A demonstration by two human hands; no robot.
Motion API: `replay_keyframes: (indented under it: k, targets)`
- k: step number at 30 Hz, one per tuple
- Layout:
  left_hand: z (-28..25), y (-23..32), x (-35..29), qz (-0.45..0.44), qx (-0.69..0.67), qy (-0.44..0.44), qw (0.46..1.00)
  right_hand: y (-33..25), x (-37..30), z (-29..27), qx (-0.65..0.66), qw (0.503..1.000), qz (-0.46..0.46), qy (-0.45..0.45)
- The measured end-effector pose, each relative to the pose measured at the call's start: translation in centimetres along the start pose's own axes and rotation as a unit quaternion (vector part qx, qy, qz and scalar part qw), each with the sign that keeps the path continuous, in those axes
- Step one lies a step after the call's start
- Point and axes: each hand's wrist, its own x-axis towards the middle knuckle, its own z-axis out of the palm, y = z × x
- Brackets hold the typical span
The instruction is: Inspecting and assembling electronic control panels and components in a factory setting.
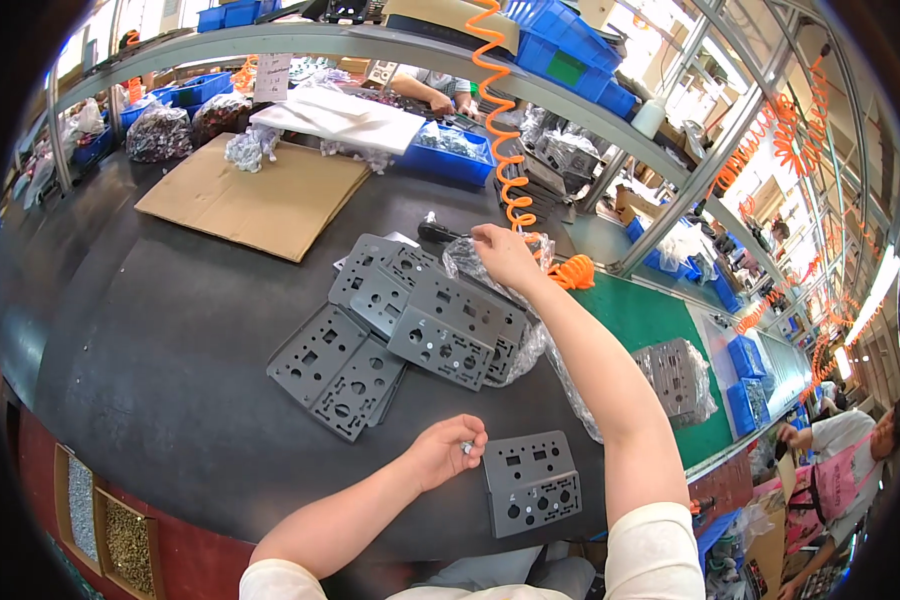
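Observation:
My left hand [446, 452] is closed near the table's front edge, its fingertips pinching a small silvery metal part [467, 447]. Just right of it lies a single dark grey metal plate [532, 484] with round and square cutouts and a bend across it. My right arm stretches forward over the table. Its hand [507, 257] has curled fingers at the end of a black hand tool [442, 233], beside crumpled clear plastic wrap. Below that hand, similar grey plates [448, 330] lie in overlapping stacks, some partly on the wrap. The far side of the right hand's grip is hidden.
An orange coiled hose [497, 110] hangs behind my right hand. Flat cardboard [255, 195] lies far left; a blue bin [450, 155] stands behind. More wrapped plates [673, 380] rest on a green mat [620, 315]. Co-workers are beyond the shelf and at right.

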Motion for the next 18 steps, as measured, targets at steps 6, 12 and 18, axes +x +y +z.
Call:
replay_keyframes:
  k: [6,12,18]
  targets:
    - [-0.1,0.0,0.3,-0.010,-0.040,0.041,0.998,3.9,5.0,2.5,0.061,0.996,0.066,0.021]
    - [0.7,0.5,0.0,0.001,-0.069,0.103,0.992,7.4,7.5,3.0,0.072,0.975,0.136,0.158]
    - [0.5,-0.1,0.6,-0.009,-0.063,0.112,0.992,2.8,7.5,7.4,-0.058,0.994,-0.014,0.094]
